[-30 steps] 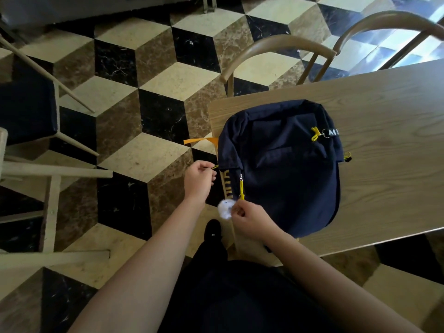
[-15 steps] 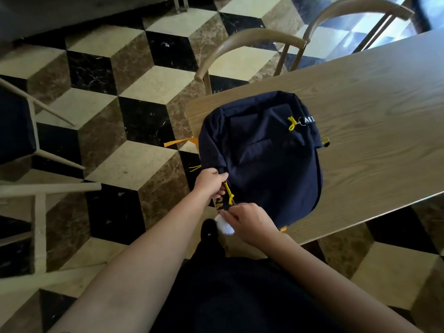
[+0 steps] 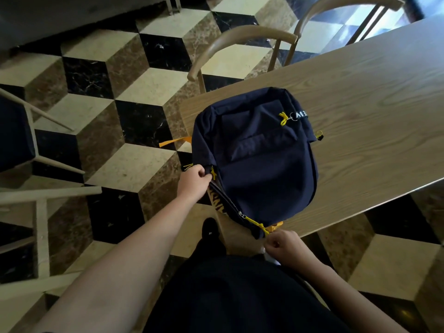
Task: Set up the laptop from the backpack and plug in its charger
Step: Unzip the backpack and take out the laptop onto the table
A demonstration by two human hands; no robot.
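A dark navy backpack (image 3: 259, 159) with yellow zipper pulls lies flat on the near corner of a wooden table (image 3: 360, 104), its lower end hanging over the edge. My left hand (image 3: 194, 181) pinches the bag's left edge by one yellow pull. My right hand (image 3: 283, 246) is closed on a yellow zipper pull (image 3: 254, 223) at the bag's near corner. The zip between my hands gapes, showing a yellow patterned lining (image 3: 216, 200). No laptop or charger is in sight.
A wooden chair (image 3: 240, 42) stands at the table's far side, a second chair (image 3: 348, 10) behind it. A dark-cushioned chair (image 3: 16, 131) and a pale wooden frame (image 3: 40, 212) are on the left, over a checkered tile floor. An orange strap (image 3: 173, 141) hangs off the bag.
My right hand has drawn the zipper pull down and to the right along the bag's near edge, opening the zip. My left hand has stayed gripping the bag's left edge.
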